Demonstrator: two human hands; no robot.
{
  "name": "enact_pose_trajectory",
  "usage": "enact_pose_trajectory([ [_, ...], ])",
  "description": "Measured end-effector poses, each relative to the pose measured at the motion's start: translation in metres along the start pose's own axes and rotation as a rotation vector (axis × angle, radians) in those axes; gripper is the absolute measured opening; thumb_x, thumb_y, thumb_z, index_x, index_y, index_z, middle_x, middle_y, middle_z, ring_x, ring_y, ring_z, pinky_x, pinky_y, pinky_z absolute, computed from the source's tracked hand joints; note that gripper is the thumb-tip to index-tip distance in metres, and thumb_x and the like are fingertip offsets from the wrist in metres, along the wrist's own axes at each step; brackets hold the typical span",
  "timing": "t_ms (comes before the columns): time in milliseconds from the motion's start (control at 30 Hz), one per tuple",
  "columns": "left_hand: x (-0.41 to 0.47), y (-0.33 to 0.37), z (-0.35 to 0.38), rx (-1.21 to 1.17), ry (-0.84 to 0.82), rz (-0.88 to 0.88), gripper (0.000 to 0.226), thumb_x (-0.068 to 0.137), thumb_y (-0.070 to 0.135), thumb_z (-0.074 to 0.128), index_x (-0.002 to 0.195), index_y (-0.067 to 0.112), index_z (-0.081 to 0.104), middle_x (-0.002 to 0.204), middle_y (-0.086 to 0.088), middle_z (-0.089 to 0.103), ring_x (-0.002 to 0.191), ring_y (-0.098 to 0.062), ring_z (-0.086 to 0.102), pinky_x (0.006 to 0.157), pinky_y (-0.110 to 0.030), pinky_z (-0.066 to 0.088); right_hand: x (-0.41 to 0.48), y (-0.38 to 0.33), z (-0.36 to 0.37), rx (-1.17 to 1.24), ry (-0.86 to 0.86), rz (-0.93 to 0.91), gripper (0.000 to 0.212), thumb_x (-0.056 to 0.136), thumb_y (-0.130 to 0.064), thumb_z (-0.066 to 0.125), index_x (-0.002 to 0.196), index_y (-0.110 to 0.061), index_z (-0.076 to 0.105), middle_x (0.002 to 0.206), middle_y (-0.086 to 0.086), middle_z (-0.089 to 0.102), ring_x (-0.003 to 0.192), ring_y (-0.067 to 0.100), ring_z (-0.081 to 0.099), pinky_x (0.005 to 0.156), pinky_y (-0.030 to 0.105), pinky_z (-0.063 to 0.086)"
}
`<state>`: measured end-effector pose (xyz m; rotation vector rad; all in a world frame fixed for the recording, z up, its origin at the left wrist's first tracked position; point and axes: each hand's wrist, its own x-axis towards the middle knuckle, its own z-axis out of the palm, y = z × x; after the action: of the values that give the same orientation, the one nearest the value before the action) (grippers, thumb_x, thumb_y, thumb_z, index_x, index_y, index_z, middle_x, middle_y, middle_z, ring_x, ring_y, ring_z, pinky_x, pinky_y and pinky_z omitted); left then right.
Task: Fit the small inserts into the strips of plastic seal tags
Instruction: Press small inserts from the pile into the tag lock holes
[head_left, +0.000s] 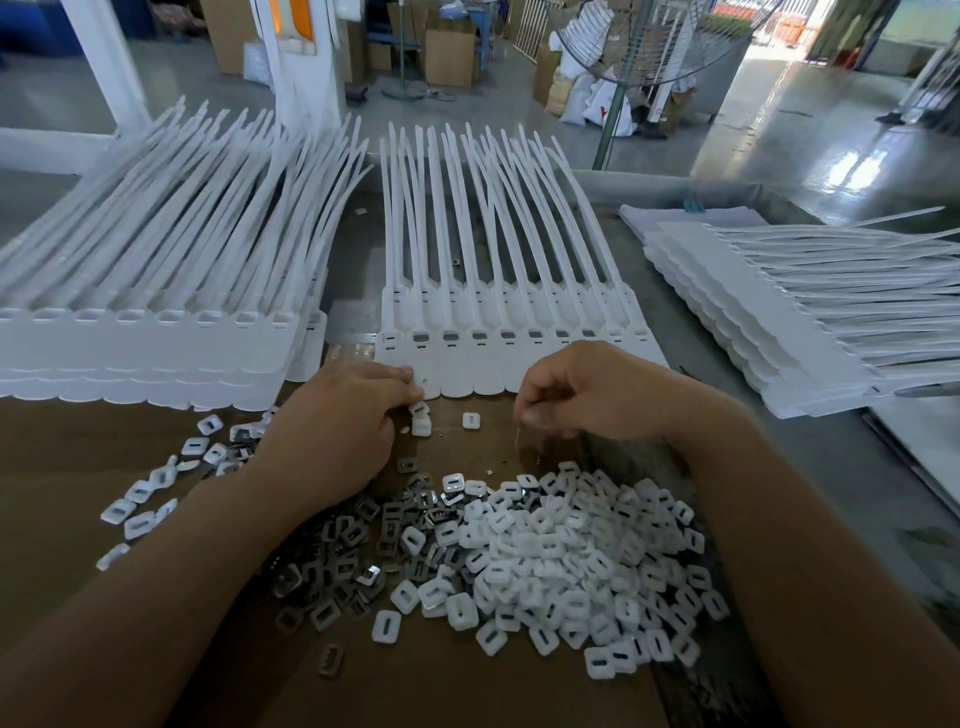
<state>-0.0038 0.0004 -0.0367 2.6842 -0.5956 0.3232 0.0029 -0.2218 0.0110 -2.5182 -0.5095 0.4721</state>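
My left grip (332, 415) pinches a white insert (420, 409) at the near edge of the middle strip (519, 358); right grip (582, 395) is curled, contents unclear. I'd square it over its slot before pressing

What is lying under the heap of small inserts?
Brown cardboard shows beside the heap of small inserts, so the heap seems to rest on it. Deeper pieces are covered.

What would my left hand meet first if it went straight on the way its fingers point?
The middle strip of seal tags: the left hand's fingertips seem to touch its near edge now.
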Motion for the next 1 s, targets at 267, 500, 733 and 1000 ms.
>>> enact_pose_trajectory([
  [267, 0.002, 0.001, 0.001, 0.003, 0.008, 0.004, 0.045, 0.081, -0.001, 0.048, 0.118, 0.02, 0.061, 0.13, 0.007, 0.053, 0.122, -0.008, 0.042, 0.094, -0.015, 0.016, 0.003, 0.024, -0.011, 0.133, 0.348, 0.091, 0.017, 0.081, -0.011, 0.066, 0.077, -0.027, 0.063, 0.072, -0.008, 0.067, 0.06, -0.003, 0.061, 0.057, 0.011, 0.047],
  [500, -0.003, -0.001, 0.0, 0.006, 0.017, 0.005, 0.045, 0.079, -0.003, 0.048, 0.115, 0.019, 0.063, 0.128, 0.006, 0.055, 0.119, -0.009, 0.045, 0.092, -0.014, 0.018, 0.001, 0.07, -0.021, 0.408, 0.81, 0.305, 0.02, 0.084, -0.006, 0.063, 0.075, -0.023, 0.059, 0.072, -0.005, 0.066, 0.06, 0.003, 0.064, 0.053, 0.014, 0.05],
  [733, -0.001, 0.0, 0.0, 0.005, 0.022, 0.006, 0.044, 0.077, -0.006, 0.05, 0.112, 0.016, 0.065, 0.125, 0.003, 0.058, 0.117, -0.012, 0.048, 0.092, -0.012, 0.02, 0.015, 0.085, -0.022, 0.273, 0.859, 0.353, 0.012, 0.087, -0.011, 0.058, 0.093, -0.016, 0.067, 0.08, -0.008, 0.059, 0.067, -0.003, 0.049, 0.059, 0.012, 0.034],
  [1000, -0.002, 0.002, -0.002, 0.008, 0.021, 0.007, 0.043, 0.074, -0.009, 0.051, 0.108, 0.013, 0.067, 0.122, -0.001, 0.06, 0.114, -0.015, 0.052, 0.09, -0.012, 0.021, 0.027, 0.089, -0.014, 0.306, 0.781, 0.368, 0.013, 0.089, -0.01, 0.055, 0.082, -0.017, 0.064, 0.08, -0.008, 0.057, 0.074, 0.002, 0.049, 0.068, 0.02, 0.037],
])
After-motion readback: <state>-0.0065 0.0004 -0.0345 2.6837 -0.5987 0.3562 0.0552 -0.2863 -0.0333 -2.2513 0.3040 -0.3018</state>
